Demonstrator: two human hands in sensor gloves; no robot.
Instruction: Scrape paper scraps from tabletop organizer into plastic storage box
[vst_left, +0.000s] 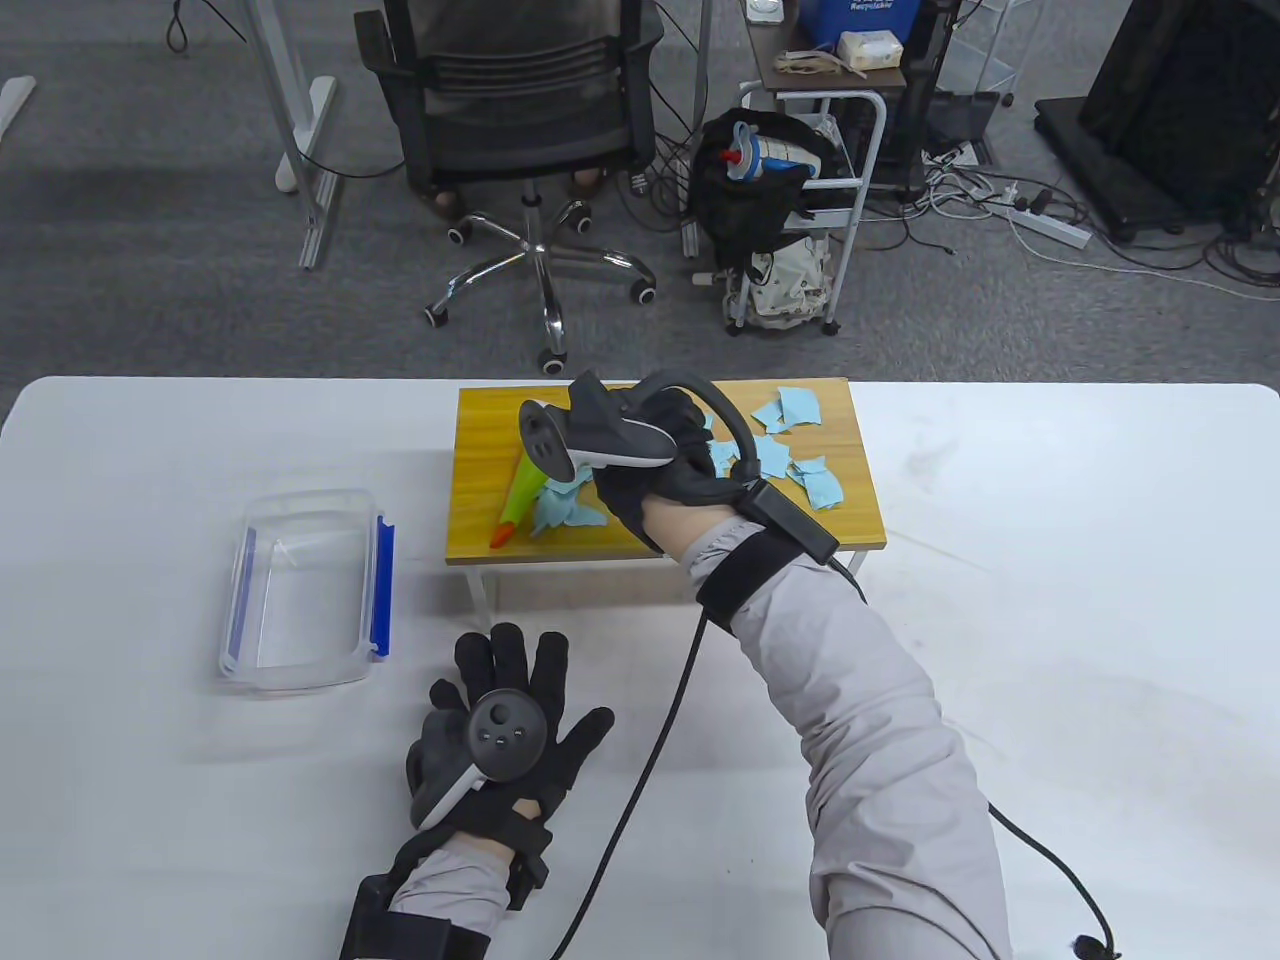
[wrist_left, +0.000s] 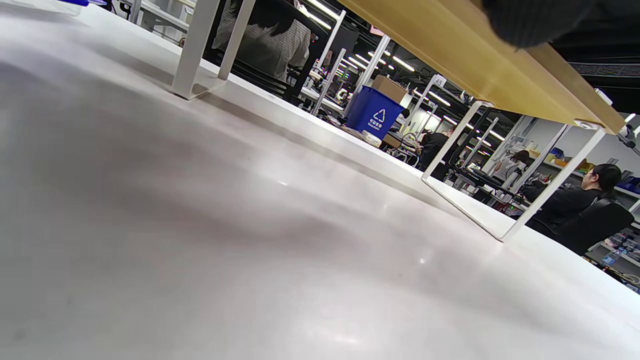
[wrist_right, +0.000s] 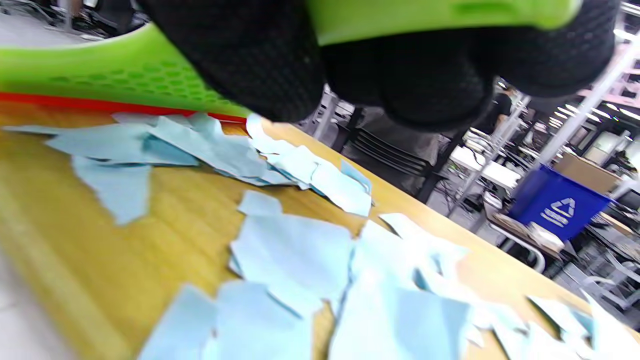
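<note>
A wooden tabletop organizer (vst_left: 480, 450) on white legs stands mid-table, with light blue paper scraps (vst_left: 800, 440) scattered on its top. My right hand (vst_left: 650, 450) grips a green scraper with a red edge (vst_left: 520, 495), its edge down on the wood against a small heap of scraps (vst_left: 565, 510). In the right wrist view the scraper (wrist_right: 125, 75) lies behind the scraps (wrist_right: 295, 250), held by my gloved fingers (wrist_right: 260, 55). The clear plastic storage box (vst_left: 300, 590) with blue clips sits left of the organizer, empty. My left hand (vst_left: 510, 720) rests flat on the table, fingers spread.
The white table (vst_left: 1050, 600) spreads wide to the right. The glove cable (vst_left: 640, 770) trails across the table between my arms. The left wrist view looks under the organizer (wrist_left: 480, 65) past its white legs (wrist_left: 545, 192). An office chair and cart stand beyond the table.
</note>
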